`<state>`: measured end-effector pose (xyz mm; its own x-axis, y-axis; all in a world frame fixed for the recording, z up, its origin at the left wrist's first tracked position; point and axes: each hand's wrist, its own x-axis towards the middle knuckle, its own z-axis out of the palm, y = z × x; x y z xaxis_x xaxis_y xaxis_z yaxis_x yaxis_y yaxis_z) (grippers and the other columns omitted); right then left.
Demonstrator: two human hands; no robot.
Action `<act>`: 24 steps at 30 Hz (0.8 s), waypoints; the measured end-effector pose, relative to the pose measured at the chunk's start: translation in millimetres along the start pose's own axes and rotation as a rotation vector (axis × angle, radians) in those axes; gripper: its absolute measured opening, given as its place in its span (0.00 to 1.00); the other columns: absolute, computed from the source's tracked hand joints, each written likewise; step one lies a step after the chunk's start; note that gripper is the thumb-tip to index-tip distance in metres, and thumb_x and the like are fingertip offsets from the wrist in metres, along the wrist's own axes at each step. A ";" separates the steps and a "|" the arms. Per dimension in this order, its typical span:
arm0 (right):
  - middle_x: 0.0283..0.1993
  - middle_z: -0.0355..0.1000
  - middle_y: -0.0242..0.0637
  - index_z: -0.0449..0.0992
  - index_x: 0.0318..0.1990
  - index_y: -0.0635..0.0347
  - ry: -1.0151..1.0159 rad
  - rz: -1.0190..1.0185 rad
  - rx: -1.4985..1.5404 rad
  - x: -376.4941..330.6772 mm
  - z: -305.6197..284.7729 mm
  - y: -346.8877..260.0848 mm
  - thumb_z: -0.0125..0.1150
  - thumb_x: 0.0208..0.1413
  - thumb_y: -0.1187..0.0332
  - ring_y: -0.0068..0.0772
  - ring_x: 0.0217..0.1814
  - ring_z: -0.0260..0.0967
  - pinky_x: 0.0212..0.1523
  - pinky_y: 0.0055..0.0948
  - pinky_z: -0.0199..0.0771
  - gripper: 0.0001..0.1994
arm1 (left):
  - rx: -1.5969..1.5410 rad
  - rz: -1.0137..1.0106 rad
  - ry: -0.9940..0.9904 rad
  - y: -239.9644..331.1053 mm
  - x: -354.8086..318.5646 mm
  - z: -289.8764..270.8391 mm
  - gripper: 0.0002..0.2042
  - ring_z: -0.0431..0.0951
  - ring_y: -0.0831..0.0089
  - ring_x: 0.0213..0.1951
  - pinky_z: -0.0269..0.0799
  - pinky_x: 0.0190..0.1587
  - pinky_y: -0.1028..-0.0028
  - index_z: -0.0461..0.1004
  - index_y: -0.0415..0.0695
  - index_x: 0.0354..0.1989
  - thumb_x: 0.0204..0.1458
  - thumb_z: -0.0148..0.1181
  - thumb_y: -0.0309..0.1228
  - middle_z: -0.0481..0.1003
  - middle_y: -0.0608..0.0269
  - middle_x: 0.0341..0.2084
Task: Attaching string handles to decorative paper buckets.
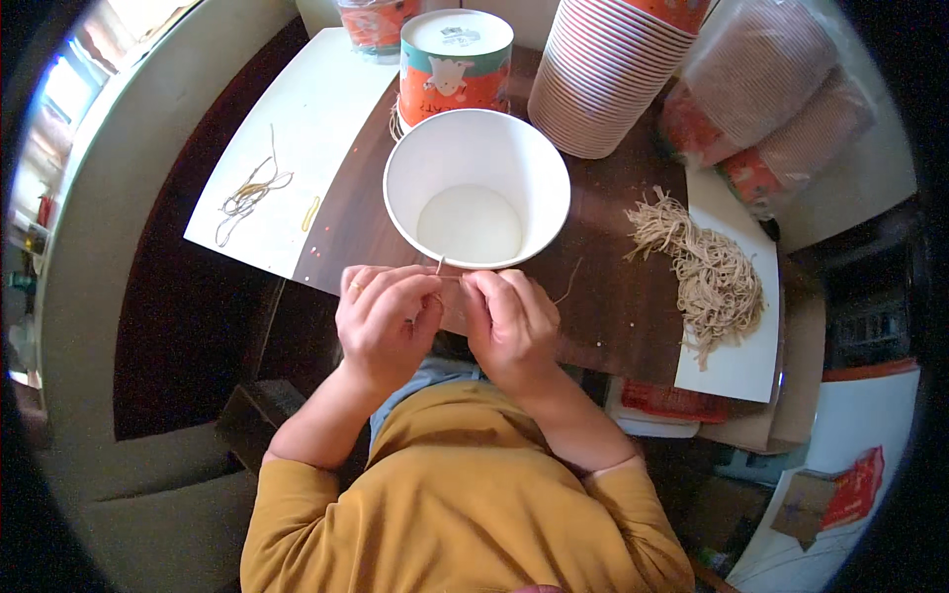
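Observation:
A white paper bucket (539, 193) lies tipped toward me, its open mouth facing me and its inside bare. Just at its near rim, my left hand (388, 314) and my right hand (514, 324) come close together with fingertips pinched. Between them runs a short length of thin beige string (451, 277), and a loose tail of it curls out past my right hand. Whether the string passes through the bucket's wall is hidden by my fingers. To the right, a heap of cut beige strings (717, 277) rests on a white sheet.
Behind the bucket stands an upside-down orange and green bucket (457, 84). A tall stack of nested buckets (603, 79) rises beside it, with plastic-wrapped stacks (766, 89) farther right. Some tangled strings (252, 198) and a yellow loop (310, 213) lie on the left white sheet (326, 109).

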<state>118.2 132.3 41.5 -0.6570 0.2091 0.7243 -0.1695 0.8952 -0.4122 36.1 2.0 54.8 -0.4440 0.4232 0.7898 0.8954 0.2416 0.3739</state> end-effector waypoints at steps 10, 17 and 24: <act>0.30 0.69 0.43 0.73 0.37 0.63 -0.062 0.187 0.461 13.7 18.7 -3.3 0.57 0.49 0.75 0.45 0.30 0.69 0.33 0.36 0.71 0.07 | -0.942 -0.906 0.086 2.2 -7.8 0.8 0.04 0.76 0.80 0.30 0.74 0.35 0.81 0.72 0.35 0.31 0.49 0.60 0.19 0.77 0.60 0.28; 0.36 0.76 0.35 0.77 0.41 0.63 -0.167 0.873 1.376 12.6 19.1 -16.5 0.55 0.58 0.72 0.25 0.37 0.74 0.42 0.26 0.75 0.08 | -1.032 -0.945 0.063 -5.4 -9.9 -6.3 0.05 0.77 0.80 0.29 0.74 0.34 0.82 0.73 0.35 0.33 0.48 0.62 0.19 0.77 0.60 0.28; 0.33 0.75 0.29 0.78 0.40 0.61 -0.063 1.128 1.594 12.1 19.2 -21.3 0.58 0.55 0.71 0.16 0.30 0.66 0.36 0.18 0.67 0.08 | -0.481 -0.678 0.014 8.1 -5.2 -8.7 0.04 0.77 0.79 0.28 0.73 0.32 0.81 0.75 0.35 0.32 0.47 0.62 0.20 0.78 0.61 0.27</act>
<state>99.7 108.1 48.4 -0.9372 0.2935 -0.1885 -0.0981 -0.7403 -0.6651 46.0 -5.8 58.0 -0.8945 0.3089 0.3232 0.3515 0.0391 0.9354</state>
